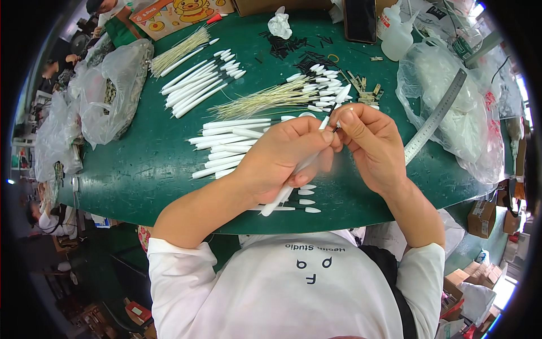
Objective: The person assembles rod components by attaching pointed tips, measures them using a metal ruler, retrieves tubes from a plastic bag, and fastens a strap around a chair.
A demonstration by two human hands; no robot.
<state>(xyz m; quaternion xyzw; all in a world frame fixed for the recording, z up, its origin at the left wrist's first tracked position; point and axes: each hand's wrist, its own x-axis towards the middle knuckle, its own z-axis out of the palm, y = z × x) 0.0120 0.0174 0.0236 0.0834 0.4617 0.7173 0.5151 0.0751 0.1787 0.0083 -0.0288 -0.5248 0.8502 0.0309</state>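
My left hand (pixel 271 150) is closed around a slim white tapered tube (pixel 276 202), whose lower end slants out below the palm. At the tube's upper end, above my fingertips, stand a black neck and a white flame-shaped tip (pixel 342 94). Close against it, my right hand (pixel 377 141) pinches a small black piece (pixel 337 129), mostly hidden by the fingers. Left of my hands lies a pile of white tubes (pixel 223 161). Just beyond them is a bundle of flame-shaped tips on pale wires (pixel 265 97). Several tipped tubes (pixel 305 201) lie partly under my left hand.
More tipped tubes (pixel 195 90) and a wire bundle (pixel 179 52) lie far left on the green table (pixel 141 175). Black short sleeves (pixel 288 46), metal clips (pixel 367 95), squeeze bottles (pixel 398 39) and a phone (pixel 360 21) lie beyond. A steel ruler (pixel 437 116) and plastic bags (pixel 121 85) flank the work.
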